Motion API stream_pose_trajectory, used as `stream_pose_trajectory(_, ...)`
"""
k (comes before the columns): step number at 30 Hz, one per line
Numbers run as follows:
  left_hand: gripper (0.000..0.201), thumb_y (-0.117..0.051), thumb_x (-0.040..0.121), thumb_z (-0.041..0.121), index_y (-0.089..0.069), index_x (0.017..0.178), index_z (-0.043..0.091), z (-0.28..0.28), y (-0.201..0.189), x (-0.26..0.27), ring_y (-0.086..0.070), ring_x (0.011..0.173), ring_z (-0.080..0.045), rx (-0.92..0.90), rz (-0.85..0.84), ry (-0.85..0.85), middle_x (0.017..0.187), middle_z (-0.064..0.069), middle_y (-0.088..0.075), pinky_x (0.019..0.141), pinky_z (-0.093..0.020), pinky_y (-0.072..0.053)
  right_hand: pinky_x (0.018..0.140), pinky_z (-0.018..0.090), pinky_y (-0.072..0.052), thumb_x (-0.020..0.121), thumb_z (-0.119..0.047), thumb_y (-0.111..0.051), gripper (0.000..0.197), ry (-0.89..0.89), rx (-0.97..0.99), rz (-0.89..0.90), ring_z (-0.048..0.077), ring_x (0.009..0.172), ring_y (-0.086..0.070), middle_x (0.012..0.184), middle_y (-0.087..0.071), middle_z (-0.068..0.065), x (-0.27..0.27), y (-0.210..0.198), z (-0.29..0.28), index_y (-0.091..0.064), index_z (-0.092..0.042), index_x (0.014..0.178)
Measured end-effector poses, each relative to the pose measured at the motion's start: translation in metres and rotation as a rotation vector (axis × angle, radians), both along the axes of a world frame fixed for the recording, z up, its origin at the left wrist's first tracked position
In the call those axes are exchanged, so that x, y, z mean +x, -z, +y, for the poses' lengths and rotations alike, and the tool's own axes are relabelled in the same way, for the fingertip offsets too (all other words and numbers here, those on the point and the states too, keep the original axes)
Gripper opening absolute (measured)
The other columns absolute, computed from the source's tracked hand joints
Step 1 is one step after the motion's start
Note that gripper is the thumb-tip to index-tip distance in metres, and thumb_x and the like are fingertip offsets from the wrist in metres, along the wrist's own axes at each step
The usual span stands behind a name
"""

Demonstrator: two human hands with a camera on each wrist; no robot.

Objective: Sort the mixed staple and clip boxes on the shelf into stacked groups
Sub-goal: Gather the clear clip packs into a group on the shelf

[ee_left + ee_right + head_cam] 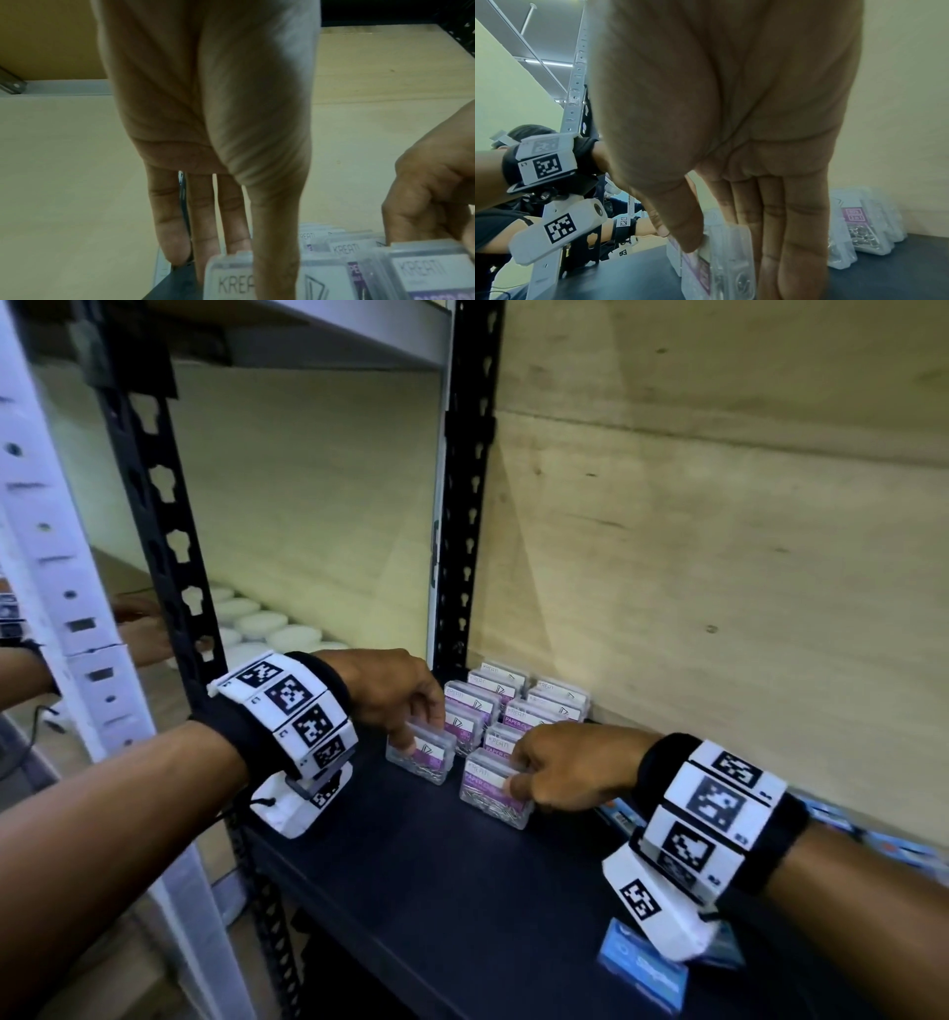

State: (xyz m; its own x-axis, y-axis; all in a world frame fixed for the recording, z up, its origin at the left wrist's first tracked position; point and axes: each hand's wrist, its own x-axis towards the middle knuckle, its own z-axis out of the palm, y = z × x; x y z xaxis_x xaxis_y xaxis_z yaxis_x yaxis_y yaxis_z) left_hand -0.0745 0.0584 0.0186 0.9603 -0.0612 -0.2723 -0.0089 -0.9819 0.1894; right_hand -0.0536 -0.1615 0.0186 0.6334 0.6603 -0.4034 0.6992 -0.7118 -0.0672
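Note:
Clear paper-clip boxes with purple labels stand in stacks [518, 703] at the back left corner of the dark shelf [436, 891]. My left hand [418, 732] pinches one clip box [429, 762] at the group's left front, thumb on the front and fingers behind. In the left wrist view that hand [253, 263] has its thumb across the box [228, 280]. My right hand [518, 770] grips another clip box [488, 801] just to the right. The right wrist view shows that hand [731, 253] with the thumb on the box's [726, 270] near face.
Blue staple boxes lie at the shelf's front right [642, 970] and along the plywood back wall [873, 839]. Black uprights [467, 505] frame the bay. White round lids [262, 624] and another person's hand [138, 618] are on the neighbouring shelf to the left.

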Motion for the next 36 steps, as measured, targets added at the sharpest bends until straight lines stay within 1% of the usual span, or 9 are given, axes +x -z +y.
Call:
stream_pose_trajectory(6, 0.036, -0.081, 0.078, 0.020, -0.068, 0.111, 0.028, -0.001, 0.002, -0.002, -0.058, 0.088, -0.004, 0.037, -0.037, 0.018, 0.092, 0.016, -0.062, 0.065, -0.012, -0.039, 0.088, 0.035, -0.050, 0.101, -0.047, -0.046, 0.040, -0.010, -0.004, -0.046, 0.020, 0.101, -0.059, 0.112, -0.064, 0.003, -0.001, 0.001, -0.002, -0.060, -0.014, 0.117)
stream_pose_trajectory(10, 0.036, -0.082, 0.077, 0.020, -0.069, 0.110, 0.029, -0.001, 0.001, -0.004, -0.062, 0.093, -0.007, 0.036, -0.066, 0.025, 0.098, 0.014, -0.066, 0.072, -0.017, -0.043, 0.087, 0.036, -0.051, 0.099, -0.050, -0.047, 0.042, -0.008, -0.007, -0.062, 0.021, 0.100, -0.061, 0.112, -0.064, 0.004, -0.001, 0.001, -0.002, -0.061, -0.015, 0.117)
stream_pose_trajectory(14, 0.040, -0.081, 0.078, 0.025, -0.065, 0.114, 0.032, -0.004, -0.011, -0.010, -0.058, 0.102, -0.009, 0.102, -0.123, 0.043, 0.109, 0.012, -0.062, 0.083, -0.024, -0.047, 0.093, 0.038, -0.051, 0.097, -0.053, -0.051, 0.048, -0.009, -0.007, -0.093, 0.022, 0.104, -0.061, 0.117, -0.065, 0.003, -0.002, -0.006, -0.012, -0.061, -0.015, 0.123)
stream_pose_trajectory(17, 0.040, -0.080, 0.079, 0.032, -0.063, 0.115, 0.036, -0.014, -0.024, -0.014, -0.056, 0.101, -0.009, 0.142, -0.185, 0.075, 0.106, 0.013, -0.059, 0.081, -0.024, -0.045, 0.095, 0.038, -0.051, 0.095, -0.053, -0.053, 0.046, 0.007, 0.012, -0.110, 0.021, 0.104, -0.062, 0.115, -0.068, 0.001, -0.002, -0.018, -0.029, -0.061, -0.017, 0.124)
stream_pose_trajectory(21, 0.037, -0.076, 0.080, 0.041, -0.062, 0.114, 0.036, -0.048, -0.038, -0.018, -0.053, 0.097, -0.005, 0.137, -0.228, 0.171, 0.102, 0.019, -0.055, 0.078, -0.022, -0.044, 0.092, 0.037, -0.053, 0.093, -0.052, -0.057, 0.038, 0.065, 0.018, -0.144, 0.020, 0.097, -0.066, 0.103, -0.073, -0.003, 0.004, -0.035, -0.067, -0.066, -0.021, 0.114)
stream_pose_trajectory(25, 0.038, -0.073, 0.081, 0.049, -0.064, 0.116, 0.038, -0.091, -0.045, -0.014, -0.057, 0.101, -0.005, 0.131, -0.233, 0.268, 0.111, 0.017, -0.060, 0.087, -0.029, -0.050, 0.087, 0.029, -0.047, 0.093, -0.048, -0.059, 0.035, 0.166, 0.004, -0.158, 0.016, 0.095, -0.061, 0.113, -0.068, -0.007, 0.007, -0.049, -0.118, -0.061, -0.026, 0.119)
stream_pose_trajectory(31, 0.035, -0.069, 0.084, 0.051, -0.064, 0.114, 0.034, -0.175, -0.048, -0.003, -0.059, 0.095, -0.007, 0.139, -0.213, 0.445, 0.106, 0.015, -0.064, 0.077, -0.023, -0.047, 0.086, 0.029, -0.045, 0.094, -0.050, -0.059, 0.037, 0.341, -0.021, -0.168, 0.013, 0.095, -0.060, 0.101, -0.067, -0.013, -0.007, -0.064, -0.210, -0.058, -0.026, 0.122)
stream_pose_trajectory(33, 0.036, -0.068, 0.084, 0.054, -0.065, 0.114, 0.034, -0.202, -0.046, 0.002, -0.059, 0.094, -0.007, 0.133, -0.205, 0.502, 0.104, 0.015, -0.063, 0.080, -0.025, -0.049, 0.086, 0.030, -0.046, 0.093, -0.051, -0.058, 0.037, 0.405, -0.027, -0.158, 0.012, 0.093, -0.062, 0.095, -0.066, -0.015, -0.013, -0.065, -0.241, -0.057, -0.027, 0.122)
stream_pose_trajectory(36, 0.039, -0.066, 0.084, 0.056, -0.064, 0.115, 0.034, -0.238, -0.044, 0.006, -0.059, 0.098, -0.008, 0.139, -0.188, 0.573, 0.107, 0.016, -0.063, 0.087, -0.030, -0.050, 0.086, 0.030, -0.048, 0.093, -0.050, -0.059, 0.036, 0.482, -0.028, -0.136, 0.007, 0.082, -0.062, 0.097, -0.072, -0.010, -0.022, -0.066, -0.280, -0.057, -0.028, 0.121)
